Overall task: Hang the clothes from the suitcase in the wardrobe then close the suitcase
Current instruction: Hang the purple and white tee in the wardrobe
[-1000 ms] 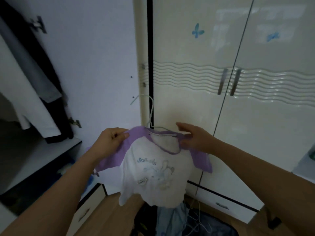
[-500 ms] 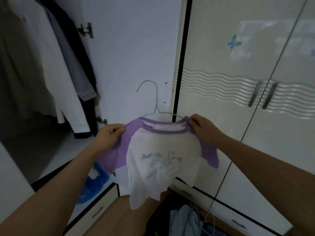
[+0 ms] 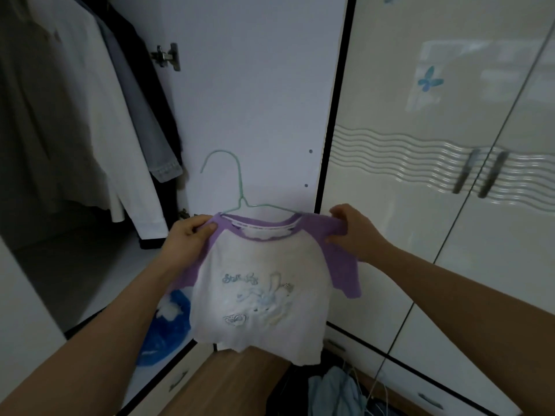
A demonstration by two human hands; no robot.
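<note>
Shirt raised toward open wardrobe; left hand (image 3: 187,235) and right hand (image 3: 353,231) each pinch a purple shoulder of white-bodied T-shirt (image 3: 259,283) on thin green wire hanger (image 3: 240,192), which may slip out sideways

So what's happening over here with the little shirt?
A person is holding a small white shirt with purple sleeves up by its shoulders, left hand and right hand each gripping one side. It is already on a green hanger. The open wardrobe is just ahead; the shirt is not hung yet.
</note>
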